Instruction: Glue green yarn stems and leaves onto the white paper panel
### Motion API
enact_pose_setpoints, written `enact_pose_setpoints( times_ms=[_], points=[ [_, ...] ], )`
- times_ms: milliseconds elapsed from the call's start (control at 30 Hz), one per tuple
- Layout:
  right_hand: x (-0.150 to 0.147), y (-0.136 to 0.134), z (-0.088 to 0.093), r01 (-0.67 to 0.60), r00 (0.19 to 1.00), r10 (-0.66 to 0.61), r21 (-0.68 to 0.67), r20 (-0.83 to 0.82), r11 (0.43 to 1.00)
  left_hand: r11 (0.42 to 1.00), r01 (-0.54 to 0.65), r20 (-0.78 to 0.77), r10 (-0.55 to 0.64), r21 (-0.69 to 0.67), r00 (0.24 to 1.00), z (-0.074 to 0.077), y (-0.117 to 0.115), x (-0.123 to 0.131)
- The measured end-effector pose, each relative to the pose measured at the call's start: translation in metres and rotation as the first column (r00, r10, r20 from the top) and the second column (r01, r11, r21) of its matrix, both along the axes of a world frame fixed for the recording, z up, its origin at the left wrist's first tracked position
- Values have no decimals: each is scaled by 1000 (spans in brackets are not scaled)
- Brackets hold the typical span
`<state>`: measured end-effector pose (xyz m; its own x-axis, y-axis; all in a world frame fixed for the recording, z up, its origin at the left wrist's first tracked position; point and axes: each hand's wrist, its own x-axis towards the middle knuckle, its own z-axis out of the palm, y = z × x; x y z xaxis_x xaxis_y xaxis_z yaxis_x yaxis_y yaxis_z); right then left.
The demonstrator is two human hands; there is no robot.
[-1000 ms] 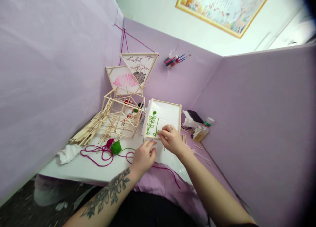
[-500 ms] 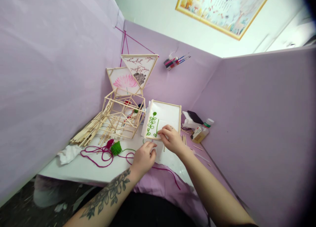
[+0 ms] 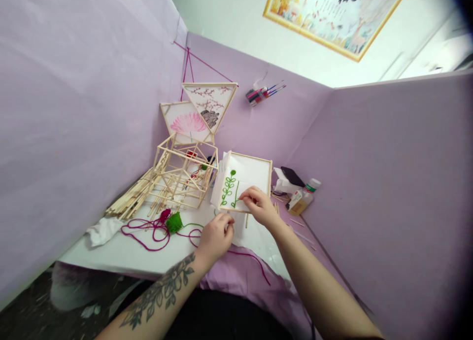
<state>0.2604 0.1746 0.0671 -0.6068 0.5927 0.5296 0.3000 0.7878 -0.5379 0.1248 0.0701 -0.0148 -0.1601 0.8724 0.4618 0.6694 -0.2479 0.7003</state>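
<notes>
A white panel with a thin wooden frame (image 3: 254,157) leans at the middle of the table. Green yarn forms a leafy stem (image 3: 228,188) with a round top on its left side, and a second, shorter stem (image 3: 237,193) stands beside it. My right hand (image 3: 258,205) is over the panel's lower part, thumb and fingertips pinched on the green yarn at the short stem. Just below the panel's bottom edge, my left hand (image 3: 217,234) rests with fingers curled together; what they hold, if anything, is hidden. A green yarn ball (image 3: 174,222) lies to its left.
A wooden stick framework (image 3: 185,170) stands left of the panel, by a bundle of sticks (image 3: 130,198). Magenta yarn (image 3: 148,224) loops across the white table (image 3: 121,255). At right are a bottle (image 3: 308,192) and a phone (image 3: 291,175). Two painted panels (image 3: 211,103) are behind.
My right hand has shifted slightly to the right and its pinched fingertips sit a little farther from the short green stem. My left hand has barely moved.
</notes>
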Motion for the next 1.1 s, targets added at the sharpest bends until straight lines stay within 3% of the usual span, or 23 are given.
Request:
enact_pose_setpoints(
  times_ms=[167, 867, 967, 1100],
  points=[
    [0, 0, -4, -25, 999, 23, 49, 42, 998, 1000, 13, 78, -12, -18, 997, 1, 2, 0],
    [-8, 7, -1, 50, 982, -73, 133, 176, 990, 1000, -11, 78, 11, 0, 997, 0, 2, 0],
    [-10, 8, 1, 67, 974, -95, 135, 206, 989, 998, -8, 29, 7, 61, 1000, -2, 1, 0],
    [-13, 8, 3, 82, 968, -108, 123, 226, 989, 951, -10, -139, 56, 309, 989, -2, -3, 1]
  ],
)
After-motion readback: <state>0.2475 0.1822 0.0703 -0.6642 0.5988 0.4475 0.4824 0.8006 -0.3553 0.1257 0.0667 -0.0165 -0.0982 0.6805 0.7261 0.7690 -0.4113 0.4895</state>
